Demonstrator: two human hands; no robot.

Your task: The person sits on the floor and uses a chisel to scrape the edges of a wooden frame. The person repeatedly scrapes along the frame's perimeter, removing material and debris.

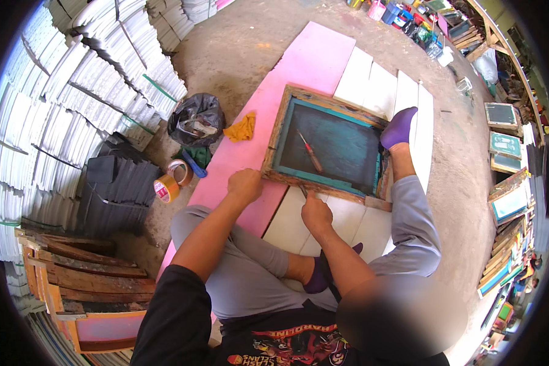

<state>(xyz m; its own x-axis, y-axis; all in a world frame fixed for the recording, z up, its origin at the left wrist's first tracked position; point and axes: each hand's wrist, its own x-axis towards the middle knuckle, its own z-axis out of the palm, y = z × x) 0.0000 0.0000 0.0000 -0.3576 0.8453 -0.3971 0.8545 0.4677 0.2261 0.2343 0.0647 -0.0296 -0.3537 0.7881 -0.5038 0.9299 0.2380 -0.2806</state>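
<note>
A wooden screen-printing frame with dark mesh and a teal border lies tilted across pink and white boards in front of me. My left hand is closed at its near left corner. My right hand is closed around a thin dark tool against the frame's near edge; its kind is mostly hidden by my fingers. A screwdriver with a red handle lies on the mesh. My right foot, in a purple sock, presses on the frame's right side.
Left of the pink board are an orange cloth, a black bag, tape rolls and a blue-handled item. Tall stacks of white sheets line the left. More frames lean at the right; paint containers stand far back.
</note>
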